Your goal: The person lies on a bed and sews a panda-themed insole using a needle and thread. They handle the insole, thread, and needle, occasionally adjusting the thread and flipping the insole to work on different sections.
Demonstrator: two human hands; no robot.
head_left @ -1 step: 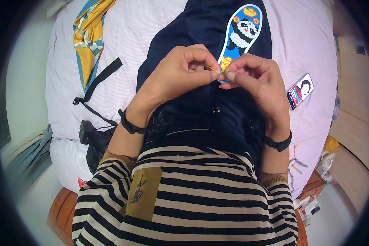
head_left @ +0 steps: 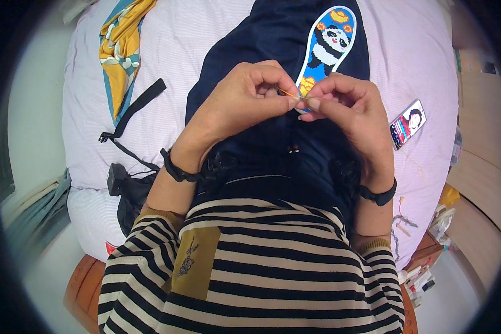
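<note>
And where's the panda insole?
In the head view, the panda insole is at the top, right of centre, on dark blue cloth; its near end appears between the left hand and right hand.

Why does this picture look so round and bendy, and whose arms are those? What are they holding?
There's no robot here, just a person. A fisheye camera on their head looks down, so straight edges bend near the rim and you see what they see. Their left hand and right hand are bare, with fingertips close together. The left one pinches a thin yellow-orange strand, perhaps thread; what the right one pinches is too small to tell. Just beyond, a panda insole lies on the dark trousers. On the pale bed cover, a phone lies at the right, and a yellow and blue scarf and a black strap at the left.
</note>
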